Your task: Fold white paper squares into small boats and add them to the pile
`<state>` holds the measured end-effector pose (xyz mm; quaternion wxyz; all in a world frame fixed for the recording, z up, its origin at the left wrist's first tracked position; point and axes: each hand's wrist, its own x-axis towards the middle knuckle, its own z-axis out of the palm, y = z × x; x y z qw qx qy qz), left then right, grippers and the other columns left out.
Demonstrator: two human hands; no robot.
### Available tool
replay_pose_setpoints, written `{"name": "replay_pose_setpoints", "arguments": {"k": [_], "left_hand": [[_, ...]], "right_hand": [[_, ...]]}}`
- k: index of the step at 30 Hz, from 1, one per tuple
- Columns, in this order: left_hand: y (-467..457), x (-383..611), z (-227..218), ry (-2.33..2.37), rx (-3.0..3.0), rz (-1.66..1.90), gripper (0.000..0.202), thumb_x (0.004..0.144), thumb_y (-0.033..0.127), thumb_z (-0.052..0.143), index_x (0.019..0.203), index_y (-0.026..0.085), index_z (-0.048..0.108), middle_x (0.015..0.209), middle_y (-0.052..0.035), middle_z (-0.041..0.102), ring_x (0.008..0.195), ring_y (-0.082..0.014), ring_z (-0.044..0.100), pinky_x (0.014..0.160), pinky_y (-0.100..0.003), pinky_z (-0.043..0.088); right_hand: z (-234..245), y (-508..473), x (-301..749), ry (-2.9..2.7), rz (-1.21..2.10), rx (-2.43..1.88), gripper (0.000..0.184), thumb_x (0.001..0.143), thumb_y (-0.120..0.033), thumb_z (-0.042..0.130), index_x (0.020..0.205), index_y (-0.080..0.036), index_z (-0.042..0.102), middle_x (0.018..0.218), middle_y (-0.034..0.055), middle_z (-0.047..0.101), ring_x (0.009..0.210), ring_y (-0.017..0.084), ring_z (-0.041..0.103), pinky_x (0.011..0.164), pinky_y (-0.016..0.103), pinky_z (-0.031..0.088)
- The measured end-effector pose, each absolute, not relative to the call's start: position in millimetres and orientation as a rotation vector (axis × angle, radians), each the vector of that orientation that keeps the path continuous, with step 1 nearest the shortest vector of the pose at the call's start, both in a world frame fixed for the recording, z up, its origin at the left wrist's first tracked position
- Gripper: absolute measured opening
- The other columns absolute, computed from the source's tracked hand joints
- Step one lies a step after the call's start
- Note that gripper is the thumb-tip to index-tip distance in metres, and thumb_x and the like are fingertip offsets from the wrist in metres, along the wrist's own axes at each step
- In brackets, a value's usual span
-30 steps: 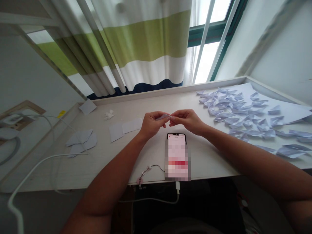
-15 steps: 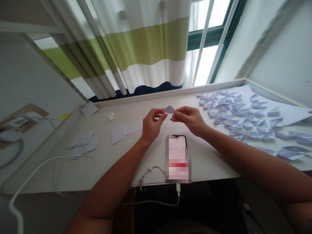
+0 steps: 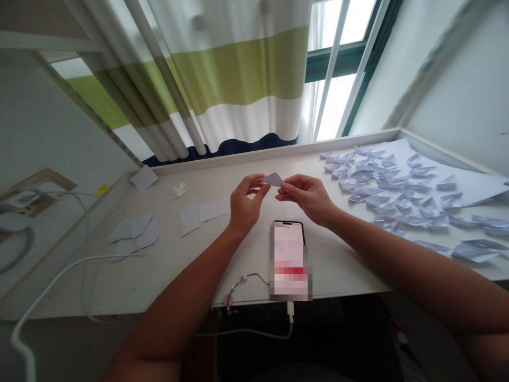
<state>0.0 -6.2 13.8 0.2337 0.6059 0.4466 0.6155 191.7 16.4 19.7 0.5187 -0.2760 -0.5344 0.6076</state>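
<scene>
A small piece of folded white paper is held up between my two hands, above the desk. My left hand pinches its left side, fingers curled behind and thumb in front. On the right corner, my right hand has thumb and forefinger closed. Right below the hands lies a phone with a blurred screen, and a charging cable is plugged into its near end. Beside my left wrist are flat paper pieces.
Many small folded paper boats cover the desk's right side, some on a large white sheet. Paper pieces and a crumpled tissue lie on the left. White cables cross the left edge. A raised rim runs along the back.
Both hands and the folded paper have shifted very slightly left in the view. The grip on the paper looks the same.
</scene>
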Motion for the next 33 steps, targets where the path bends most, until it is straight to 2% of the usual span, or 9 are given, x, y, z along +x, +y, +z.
{"name": "replay_pose_setpoints", "arguments": {"k": [3, 7, 10, 16, 21, 25, 30, 33], "left_hand": [[-6.1, 0.4, 14.7, 1.202, 1.66, 1.751, 0.027, 0.091, 0.034, 0.086, 0.114, 0.024, 0.077, 0.118, -0.0075, 0.082, 0.107, -0.0215, 0.079, 0.095, -0.037, 0.063], [-7.5, 1.5, 15.8, 1.192, 1.629, 1.813, 0.019, 0.09, 0.035, 0.086, 0.102, 0.022, 0.079, 0.106, -0.0062, 0.083, 0.101, -0.0207, 0.079, 0.092, -0.035, 0.064], [-6.7, 1.6, 15.0, 1.173, 1.618, 1.818, 0.016, 0.089, 0.035, 0.086, 0.092, 0.021, 0.08, 0.104, -0.006, 0.083, 0.102, -0.0209, 0.078, 0.092, -0.035, 0.064], [-0.9, -0.8, 13.2, 1.192, 1.484, 1.713, 0.033, 0.085, 0.046, 0.089, 0.101, 0.019, 0.079, 0.098, -0.0066, 0.082, 0.09, -0.0189, 0.077, 0.081, -0.033, 0.064], [-3.4, -2.7, 18.9, 1.076, 1.413, 1.592, 0.036, 0.082, 0.049, 0.091, 0.099, 0.021, 0.076, 0.097, -0.0051, 0.081, 0.089, -0.0183, 0.075, 0.07, -0.028, 0.063], [-5.1, -4.1, 21.7, 1.013, 1.39, 1.544, 0.037, 0.081, 0.05, 0.091, 0.097, 0.022, 0.074, 0.094, -0.0034, 0.079, 0.09, -0.0183, 0.077, 0.075, -0.029, 0.063], [-2.4, -7.0, 19.9, 0.97, 1.31, 1.451, 0.045, 0.082, 0.06, 0.089, 0.092, 0.021, 0.07, 0.095, -0.0043, 0.079, 0.092, -0.0191, 0.078, 0.079, -0.031, 0.064], [-1.1, -7.4, 18.5, 0.989, 1.319, 1.447, 0.049, 0.082, 0.062, 0.089, 0.1, 0.023, 0.067, 0.099, -0.0041, 0.081, 0.093, -0.02, 0.08, 0.08, -0.032, 0.064]], "right_hand": [[19.3, 17.1, 191.2, -1.264, 1.465, -0.67, 0.046, 0.069, -0.057, 0.103, 0.089, -0.022, 0.079, 0.082, 0.0034, 0.083, 0.082, 0.023, 0.083, 0.094, 0.049, 0.072], [18.5, 18.8, 191.4, -1.224, 1.473, -0.676, 0.047, 0.068, -0.056, 0.104, 0.088, -0.022, 0.079, 0.081, 0.0023, 0.082, 0.08, 0.022, 0.083, 0.094, 0.048, 0.072], [18.4, 19.2, 191.1, -1.199, 1.479, -0.677, 0.047, 0.067, -0.055, 0.105, 0.088, -0.022, 0.079, 0.08, 0.0015, 0.082, 0.078, 0.021, 0.083, 0.092, 0.046, 0.072], [18.0, 18.4, 190.7, -1.206, 1.477, -0.676, 0.046, 0.068, -0.055, 0.104, 0.087, -0.022, 0.079, 0.081, 0.0018, 0.082, 0.08, 0.022, 0.083, 0.094, 0.047, 0.072], [16.8, 19.7, 192.3, -1.228, 1.469, -0.671, 0.046, 0.068, -0.056, 0.104, 0.088, -0.023, 0.078, 0.081, 0.0013, 0.082, 0.078, 0.021, 0.082, 0.093, 0.047, 0.072], [16.5, 20.1, 193.4, -1.229, 1.471, -0.653, 0.044, 0.069, -0.054, 0.104, 0.088, -0.023, 0.079, 0.08, 0.0009, 0.081, 0.076, 0.02, 0.081, 0.09, 0.045, 0.072], [16.8, 18.0, 192.7, -1.283, 1.462, -0.633, 0.044, 0.072, -0.056, 0.102, 0.089, -0.023, 0.079, 0.083, 0.0012, 0.081, 0.078, 0.02, 0.081, 0.091, 0.046, 0.072], [16.5, 17.5, 191.9, -1.307, 1.448, -0.607, 0.043, 0.074, -0.055, 0.101, 0.09, -0.023, 0.078, 0.083, 0.0011, 0.081, 0.078, 0.02, 0.08, 0.09, 0.046, 0.071]]}}
